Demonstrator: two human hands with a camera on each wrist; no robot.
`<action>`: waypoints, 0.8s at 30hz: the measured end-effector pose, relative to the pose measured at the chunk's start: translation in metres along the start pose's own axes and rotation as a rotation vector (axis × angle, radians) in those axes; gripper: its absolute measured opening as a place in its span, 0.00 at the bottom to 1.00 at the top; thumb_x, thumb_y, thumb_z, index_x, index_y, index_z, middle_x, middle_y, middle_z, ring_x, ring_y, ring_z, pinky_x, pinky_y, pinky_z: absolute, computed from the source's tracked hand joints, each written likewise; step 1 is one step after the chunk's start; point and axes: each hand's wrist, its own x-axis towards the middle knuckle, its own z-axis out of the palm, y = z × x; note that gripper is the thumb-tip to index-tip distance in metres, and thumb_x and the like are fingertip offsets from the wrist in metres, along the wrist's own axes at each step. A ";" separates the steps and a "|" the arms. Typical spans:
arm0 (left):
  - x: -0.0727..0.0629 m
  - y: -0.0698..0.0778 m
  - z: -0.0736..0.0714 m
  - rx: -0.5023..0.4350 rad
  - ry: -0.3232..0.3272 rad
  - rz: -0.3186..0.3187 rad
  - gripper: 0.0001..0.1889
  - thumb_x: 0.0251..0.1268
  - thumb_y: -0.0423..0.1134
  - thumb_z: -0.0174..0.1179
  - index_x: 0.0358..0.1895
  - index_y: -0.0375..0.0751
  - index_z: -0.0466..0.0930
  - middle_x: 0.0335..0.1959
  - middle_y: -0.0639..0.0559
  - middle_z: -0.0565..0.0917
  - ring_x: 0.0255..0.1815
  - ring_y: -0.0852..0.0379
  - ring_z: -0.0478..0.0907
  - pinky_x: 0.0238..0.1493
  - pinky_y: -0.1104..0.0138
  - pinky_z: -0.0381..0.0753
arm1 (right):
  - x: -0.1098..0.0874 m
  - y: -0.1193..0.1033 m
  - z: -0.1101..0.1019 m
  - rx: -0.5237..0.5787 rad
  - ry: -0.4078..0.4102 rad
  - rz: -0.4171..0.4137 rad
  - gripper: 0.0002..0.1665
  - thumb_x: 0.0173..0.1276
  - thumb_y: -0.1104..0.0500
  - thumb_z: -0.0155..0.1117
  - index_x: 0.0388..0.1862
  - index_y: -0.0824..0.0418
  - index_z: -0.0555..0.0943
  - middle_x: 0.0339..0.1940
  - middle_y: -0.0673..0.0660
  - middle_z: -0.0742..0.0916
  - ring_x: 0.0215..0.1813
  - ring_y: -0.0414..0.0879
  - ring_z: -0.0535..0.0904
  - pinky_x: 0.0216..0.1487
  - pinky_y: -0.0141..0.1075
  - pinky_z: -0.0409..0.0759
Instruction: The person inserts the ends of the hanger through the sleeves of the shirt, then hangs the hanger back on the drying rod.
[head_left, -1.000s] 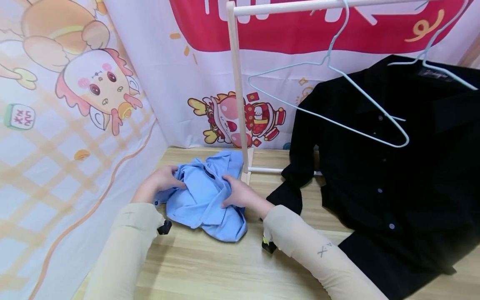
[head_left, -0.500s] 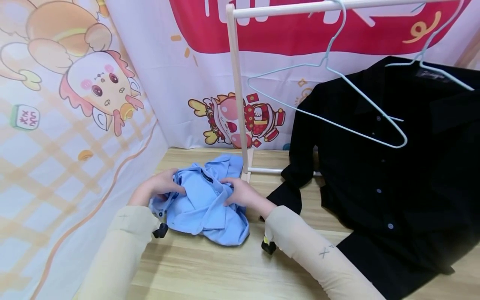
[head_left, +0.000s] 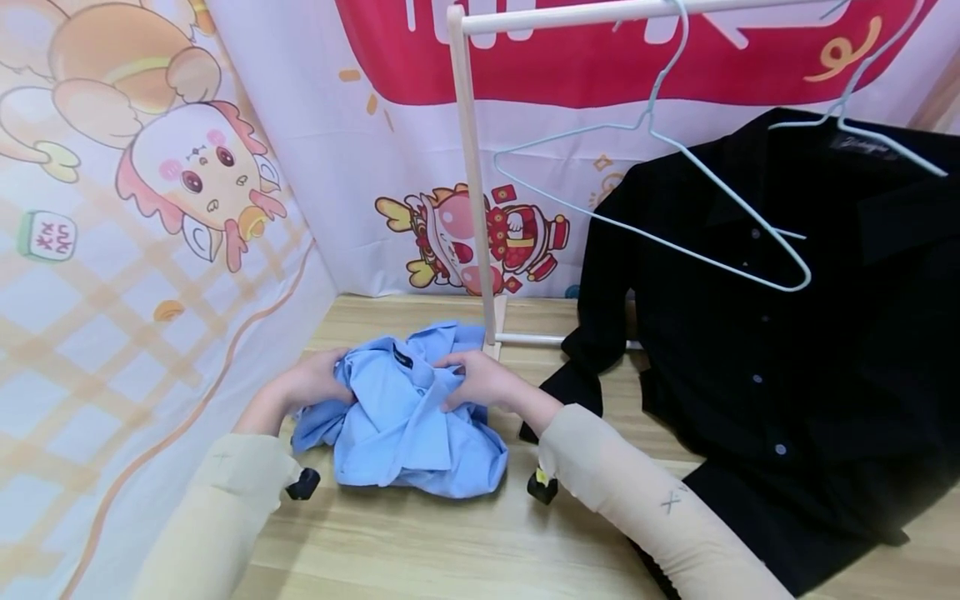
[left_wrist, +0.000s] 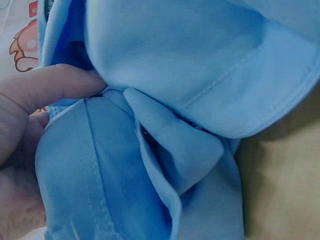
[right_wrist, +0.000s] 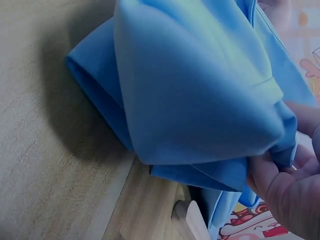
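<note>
A crumpled light blue shirt (head_left: 397,417) lies bunched on the wooden table, its dark neck label (head_left: 402,357) facing up near the collar. On its left side my left hand (head_left: 318,377) grips the fabric, thumb over a fold. My right hand (head_left: 483,381) pinches the cloth at the right of the collar. Close up in the left wrist view, the thumb (left_wrist: 65,85) presses into the folds of the shirt (left_wrist: 165,50). In the right wrist view the fingers (right_wrist: 270,175) curl under a hanging fold of the shirt (right_wrist: 195,95).
A wooden clothes rack (head_left: 471,167) stands behind the shirt, its foot right beside it. An unfilled pale blue hanger (head_left: 652,129) hangs from its rail. To the right hangs a black shirt (head_left: 750,333) on a second hanger. A printed cloth (head_left: 150,333) walls the left side.
Both hands have drawn the blue shirt slightly toward me, and the left hand has moved a little left. The collar label has shifted left and down.
</note>
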 end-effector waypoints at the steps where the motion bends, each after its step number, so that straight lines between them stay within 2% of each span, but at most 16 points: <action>1: -0.001 0.000 0.001 -0.004 0.001 0.005 0.50 0.47 0.25 0.68 0.76 0.18 0.51 0.71 0.21 0.64 0.70 0.30 0.64 0.71 0.39 0.61 | -0.002 -0.001 -0.001 0.005 -0.007 0.001 0.38 0.57 0.69 0.78 0.68 0.61 0.79 0.70 0.60 0.77 0.70 0.58 0.71 0.67 0.49 0.74; 8: -0.011 0.007 0.011 -0.069 -0.006 0.059 0.49 0.52 0.25 0.66 0.77 0.20 0.50 0.73 0.22 0.63 0.70 0.30 0.63 0.71 0.37 0.60 | -0.016 -0.006 -0.017 0.088 -0.028 0.022 0.34 0.58 0.68 0.78 0.65 0.59 0.82 0.69 0.59 0.77 0.71 0.56 0.69 0.69 0.51 0.70; 14: -0.016 0.018 0.016 0.000 0.021 0.091 0.47 0.55 0.28 0.68 0.77 0.20 0.51 0.73 0.22 0.62 0.74 0.25 0.57 0.72 0.36 0.57 | -0.026 0.008 -0.023 0.095 -0.047 0.039 0.35 0.59 0.69 0.77 0.67 0.59 0.80 0.69 0.60 0.76 0.70 0.57 0.69 0.68 0.53 0.71; 16: -0.017 0.019 0.016 0.031 0.013 0.119 0.46 0.55 0.29 0.70 0.76 0.21 0.56 0.72 0.23 0.65 0.73 0.26 0.60 0.71 0.37 0.59 | -0.030 0.016 -0.020 0.063 -0.058 0.046 0.37 0.60 0.67 0.77 0.69 0.58 0.78 0.69 0.62 0.76 0.69 0.57 0.70 0.68 0.54 0.72; 18: -0.019 0.020 0.014 0.046 -0.019 0.156 0.45 0.55 0.31 0.72 0.75 0.23 0.58 0.70 0.24 0.68 0.69 0.27 0.66 0.67 0.39 0.67 | -0.034 0.024 -0.019 0.006 -0.068 0.034 0.39 0.61 0.65 0.77 0.71 0.56 0.76 0.70 0.63 0.76 0.69 0.57 0.70 0.68 0.54 0.71; 21: -0.023 0.020 0.006 0.027 -0.078 0.148 0.47 0.57 0.37 0.75 0.77 0.29 0.58 0.68 0.26 0.70 0.62 0.31 0.72 0.58 0.43 0.77 | -0.044 0.031 -0.021 -0.033 -0.070 0.017 0.42 0.62 0.61 0.78 0.75 0.55 0.72 0.70 0.64 0.75 0.66 0.57 0.74 0.65 0.52 0.74; 24: -0.029 0.017 -0.006 0.025 -0.082 0.099 0.48 0.59 0.41 0.75 0.78 0.32 0.57 0.68 0.23 0.69 0.60 0.29 0.74 0.55 0.43 0.79 | -0.053 0.035 -0.026 -0.024 -0.073 0.014 0.45 0.64 0.59 0.77 0.78 0.58 0.68 0.70 0.65 0.75 0.59 0.56 0.79 0.58 0.48 0.79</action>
